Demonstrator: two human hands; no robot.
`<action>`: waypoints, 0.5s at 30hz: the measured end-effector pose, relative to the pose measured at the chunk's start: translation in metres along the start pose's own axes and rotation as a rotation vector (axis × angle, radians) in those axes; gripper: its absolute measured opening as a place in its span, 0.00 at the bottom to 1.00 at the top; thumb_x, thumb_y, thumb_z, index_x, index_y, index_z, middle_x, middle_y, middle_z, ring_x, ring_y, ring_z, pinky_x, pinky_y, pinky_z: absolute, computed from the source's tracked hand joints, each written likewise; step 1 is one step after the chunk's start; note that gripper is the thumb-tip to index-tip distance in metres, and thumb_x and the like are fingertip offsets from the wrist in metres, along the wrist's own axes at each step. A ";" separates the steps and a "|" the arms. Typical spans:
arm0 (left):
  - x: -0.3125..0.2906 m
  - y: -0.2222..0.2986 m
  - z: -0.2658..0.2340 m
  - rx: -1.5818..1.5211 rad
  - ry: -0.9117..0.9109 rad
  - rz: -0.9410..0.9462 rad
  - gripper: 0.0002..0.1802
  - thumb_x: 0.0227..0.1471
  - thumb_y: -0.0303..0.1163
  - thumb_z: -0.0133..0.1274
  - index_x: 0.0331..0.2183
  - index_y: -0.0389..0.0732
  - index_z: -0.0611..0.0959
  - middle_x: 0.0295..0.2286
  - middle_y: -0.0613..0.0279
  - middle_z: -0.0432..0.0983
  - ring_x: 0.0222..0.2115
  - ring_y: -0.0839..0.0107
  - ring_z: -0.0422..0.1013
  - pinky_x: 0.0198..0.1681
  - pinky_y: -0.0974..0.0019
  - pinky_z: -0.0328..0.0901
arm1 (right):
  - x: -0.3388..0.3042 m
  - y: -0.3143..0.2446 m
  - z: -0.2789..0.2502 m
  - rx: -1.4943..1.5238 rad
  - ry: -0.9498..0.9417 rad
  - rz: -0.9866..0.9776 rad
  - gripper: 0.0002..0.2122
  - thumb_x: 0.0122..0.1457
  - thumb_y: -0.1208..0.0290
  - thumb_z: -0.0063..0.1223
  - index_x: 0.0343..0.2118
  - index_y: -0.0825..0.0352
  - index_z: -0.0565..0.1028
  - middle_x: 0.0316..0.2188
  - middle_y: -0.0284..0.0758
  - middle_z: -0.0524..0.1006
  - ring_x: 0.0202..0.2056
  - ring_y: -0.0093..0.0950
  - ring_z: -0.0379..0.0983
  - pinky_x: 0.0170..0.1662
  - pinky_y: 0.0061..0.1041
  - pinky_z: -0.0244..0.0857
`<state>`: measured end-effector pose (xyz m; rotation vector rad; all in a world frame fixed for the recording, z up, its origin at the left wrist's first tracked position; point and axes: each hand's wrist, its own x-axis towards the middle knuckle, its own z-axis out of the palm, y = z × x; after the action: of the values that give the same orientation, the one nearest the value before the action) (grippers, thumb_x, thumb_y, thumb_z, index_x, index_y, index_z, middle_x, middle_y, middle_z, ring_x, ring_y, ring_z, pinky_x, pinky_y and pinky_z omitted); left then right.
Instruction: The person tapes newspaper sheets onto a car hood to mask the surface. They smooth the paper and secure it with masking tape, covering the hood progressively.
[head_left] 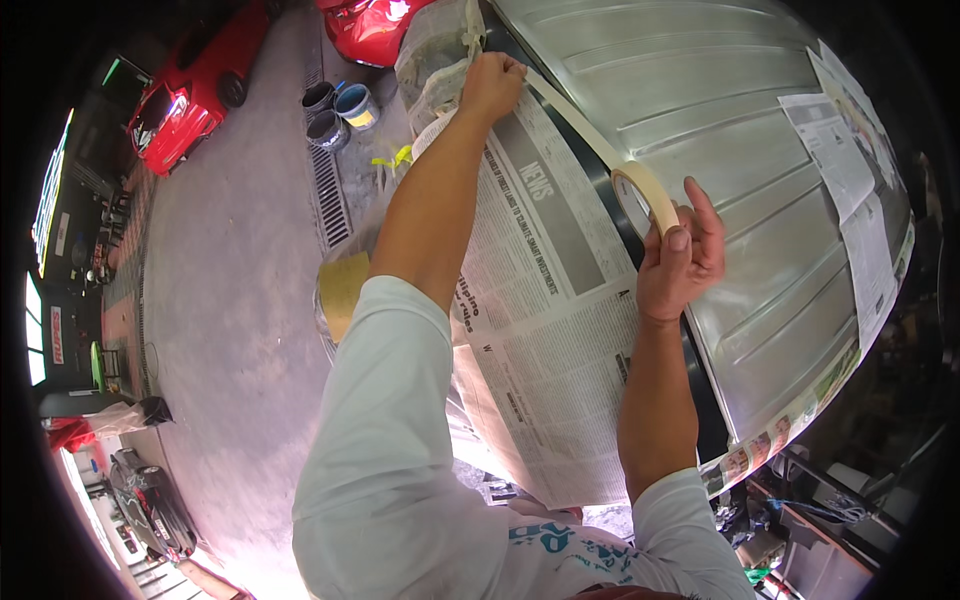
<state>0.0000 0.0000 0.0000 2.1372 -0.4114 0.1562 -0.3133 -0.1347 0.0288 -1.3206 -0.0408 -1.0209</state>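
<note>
My right hand (683, 250) grips a roll of cream masking tape (660, 205) between thumb and fingers, with its index finger raised. From the roll a strip of tape (575, 120) runs taut toward the far end of the panel. There my left hand (493, 87) is closed at the strip's far end, fingers bunched together; what lies under the fingertips is partly hidden. Below the strip hangs a sheet of newspaper (545, 330), along a dark trim edge (705, 380) of the ribbed silver vehicle roof (690, 120).
More newspaper (850, 190) covers the roof's far right side. Crumpled clear plastic sheeting (430, 65) lies beyond my left hand. Several buckets (355, 107) stand by a floor drain grate (328, 195). Red cars (180, 110) and a dark car (152, 505) are on the left.
</note>
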 end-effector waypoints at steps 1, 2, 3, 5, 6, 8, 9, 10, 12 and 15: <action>-0.003 0.000 0.001 -0.005 0.002 -0.005 0.14 0.55 0.37 0.62 0.37 0.35 0.90 0.31 0.47 0.85 0.33 0.58 0.81 0.42 0.56 0.71 | -0.001 -0.003 0.003 -0.004 0.007 0.007 0.25 0.63 0.61 0.66 0.58 0.72 0.75 0.26 0.28 0.77 0.25 0.14 0.68 0.30 0.16 0.63; -0.007 -0.001 0.001 -0.010 0.004 -0.012 0.14 0.55 0.37 0.62 0.37 0.35 0.89 0.29 0.50 0.85 0.31 0.62 0.80 0.40 0.58 0.71 | -0.002 -0.005 0.005 -0.008 0.013 0.015 0.25 0.63 0.62 0.66 0.58 0.72 0.76 0.25 0.27 0.76 0.24 0.14 0.68 0.30 0.15 0.62; -0.004 0.000 0.000 -0.001 0.024 0.025 0.15 0.55 0.37 0.62 0.37 0.34 0.89 0.29 0.49 0.85 0.31 0.62 0.80 0.40 0.58 0.71 | -0.003 -0.002 0.007 -0.011 0.006 0.014 0.24 0.62 0.62 0.66 0.57 0.72 0.77 0.25 0.26 0.76 0.24 0.13 0.67 0.30 0.15 0.61; -0.001 0.000 -0.004 0.017 0.063 0.096 0.15 0.55 0.36 0.62 0.37 0.33 0.89 0.29 0.49 0.85 0.31 0.62 0.80 0.39 0.59 0.71 | -0.003 0.003 0.009 -0.017 -0.009 0.013 0.23 0.62 0.62 0.67 0.55 0.72 0.78 0.24 0.25 0.74 0.25 0.13 0.66 0.30 0.14 0.60; -0.004 0.000 -0.005 0.001 0.050 0.083 0.15 0.55 0.36 0.62 0.37 0.34 0.89 0.30 0.48 0.85 0.32 0.58 0.81 0.41 0.57 0.72 | -0.004 0.004 0.008 -0.034 -0.021 0.009 0.23 0.62 0.62 0.67 0.54 0.72 0.78 0.24 0.25 0.74 0.25 0.12 0.66 0.30 0.14 0.59; -0.009 0.001 -0.006 -0.031 0.023 0.056 0.14 0.56 0.36 0.61 0.37 0.35 0.89 0.32 0.45 0.85 0.36 0.51 0.82 0.44 0.53 0.72 | -0.006 0.007 0.007 -0.067 -0.046 0.001 0.23 0.61 0.62 0.68 0.53 0.73 0.79 0.24 0.24 0.73 0.25 0.12 0.65 0.30 0.14 0.58; -0.010 0.000 -0.006 -0.011 0.033 0.073 0.14 0.56 0.36 0.61 0.37 0.36 0.89 0.32 0.45 0.85 0.36 0.51 0.82 0.44 0.52 0.72 | -0.006 0.008 0.008 -0.093 -0.052 -0.007 0.23 0.61 0.61 0.68 0.53 0.72 0.79 0.24 0.23 0.73 0.25 0.12 0.65 0.30 0.14 0.57; -0.012 0.000 -0.007 0.009 0.043 0.090 0.13 0.56 0.36 0.60 0.37 0.37 0.90 0.32 0.45 0.85 0.36 0.50 0.82 0.44 0.52 0.72 | -0.006 0.010 0.008 -0.119 -0.058 -0.015 0.23 0.61 0.61 0.69 0.53 0.72 0.79 0.24 0.23 0.72 0.25 0.12 0.64 0.30 0.13 0.57; -0.015 0.000 -0.006 0.032 0.055 0.105 0.13 0.56 0.36 0.60 0.38 0.37 0.90 0.33 0.45 0.85 0.36 0.49 0.81 0.44 0.52 0.73 | -0.006 0.010 0.007 -0.137 -0.057 -0.019 0.23 0.61 0.61 0.69 0.53 0.72 0.80 0.24 0.22 0.72 0.25 0.12 0.64 0.30 0.13 0.56; -0.019 0.002 -0.005 0.044 0.058 0.109 0.13 0.55 0.36 0.60 0.38 0.37 0.90 0.33 0.45 0.85 0.36 0.50 0.81 0.44 0.54 0.73 | -0.005 0.010 0.006 -0.129 -0.029 -0.012 0.22 0.61 0.60 0.68 0.53 0.71 0.80 0.23 0.22 0.72 0.24 0.12 0.64 0.29 0.13 0.57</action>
<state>-0.0178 0.0074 -0.0010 2.1485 -0.4952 0.2913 -0.3073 -0.1280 0.0205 -1.4538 -0.0047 -1.0281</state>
